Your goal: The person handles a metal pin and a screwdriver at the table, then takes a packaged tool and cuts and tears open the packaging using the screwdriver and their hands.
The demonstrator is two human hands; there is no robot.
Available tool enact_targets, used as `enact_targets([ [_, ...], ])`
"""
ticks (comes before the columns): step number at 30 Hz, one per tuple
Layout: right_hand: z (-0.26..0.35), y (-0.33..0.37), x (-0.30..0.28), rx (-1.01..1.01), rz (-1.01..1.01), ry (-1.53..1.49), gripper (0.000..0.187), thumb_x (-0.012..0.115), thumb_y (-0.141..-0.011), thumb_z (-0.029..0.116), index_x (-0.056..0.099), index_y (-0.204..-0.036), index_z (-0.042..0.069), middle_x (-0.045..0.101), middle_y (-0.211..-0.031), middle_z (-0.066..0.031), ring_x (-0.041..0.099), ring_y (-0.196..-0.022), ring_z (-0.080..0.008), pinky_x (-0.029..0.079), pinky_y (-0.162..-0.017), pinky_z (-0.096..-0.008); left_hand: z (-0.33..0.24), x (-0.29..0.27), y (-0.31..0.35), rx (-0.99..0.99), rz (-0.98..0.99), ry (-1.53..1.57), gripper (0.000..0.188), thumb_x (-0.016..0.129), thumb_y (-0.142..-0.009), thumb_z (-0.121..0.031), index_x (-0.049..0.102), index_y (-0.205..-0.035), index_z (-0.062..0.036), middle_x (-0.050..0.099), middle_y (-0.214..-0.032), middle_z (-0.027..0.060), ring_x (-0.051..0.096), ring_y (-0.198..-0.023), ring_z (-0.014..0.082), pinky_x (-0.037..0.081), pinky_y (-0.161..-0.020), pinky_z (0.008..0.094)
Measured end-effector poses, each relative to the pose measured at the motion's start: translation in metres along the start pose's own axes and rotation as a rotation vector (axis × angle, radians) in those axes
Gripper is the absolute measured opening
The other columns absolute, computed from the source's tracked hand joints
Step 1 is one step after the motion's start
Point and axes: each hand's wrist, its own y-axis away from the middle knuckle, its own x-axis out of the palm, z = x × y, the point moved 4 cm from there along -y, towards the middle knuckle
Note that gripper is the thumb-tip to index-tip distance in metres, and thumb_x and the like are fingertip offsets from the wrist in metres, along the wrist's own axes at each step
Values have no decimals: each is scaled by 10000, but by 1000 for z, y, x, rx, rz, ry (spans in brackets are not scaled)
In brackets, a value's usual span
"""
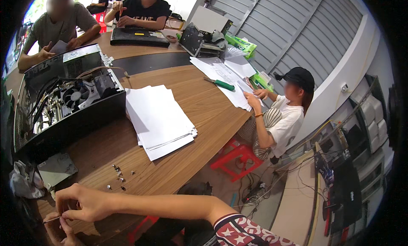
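The scene is bright, with washed-out glare at the upper left. The paper (161, 118) glows nearly white, a grey shadow crossing its left side; the desk (212, 101) darkens near the hands (87, 205), which look reasonably sharp. Faces (59, 7) are blurred. Fisheye distortion curves the wall (352, 57) at right, and black vignetting swallows the corners.

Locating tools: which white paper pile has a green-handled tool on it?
The spread white paper pile before the black-capped person; the other pile, beside the open black computer case, carries no tool.
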Motion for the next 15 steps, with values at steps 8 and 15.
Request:
enact_targets([
  [8, 9, 0, 0, -131, -75, 88, 127, 693, -832, 82, 592, -860, 10, 626, -733, -69, 556, -633, -132, 428, -543, -284, 10, -3, 1, -36, -30, 32, 112, 637, -848, 45, 611, -955, 23, 621, -915, 81, 584, -803, 162, 502, -707, 277],
  [15, -19, -9, 16, -99, 84, 10, 137, 672, -868, 95, 639, -967, 6, 682, -866, -86, 639, -787, -161, 510, -699, -303, 9, -25, 5, -105, 60, -14, 215, 672, -885, -67, 567, -1069, -32, 611, -972, 73, 598, -829, 134, 491, -745, 270],
])
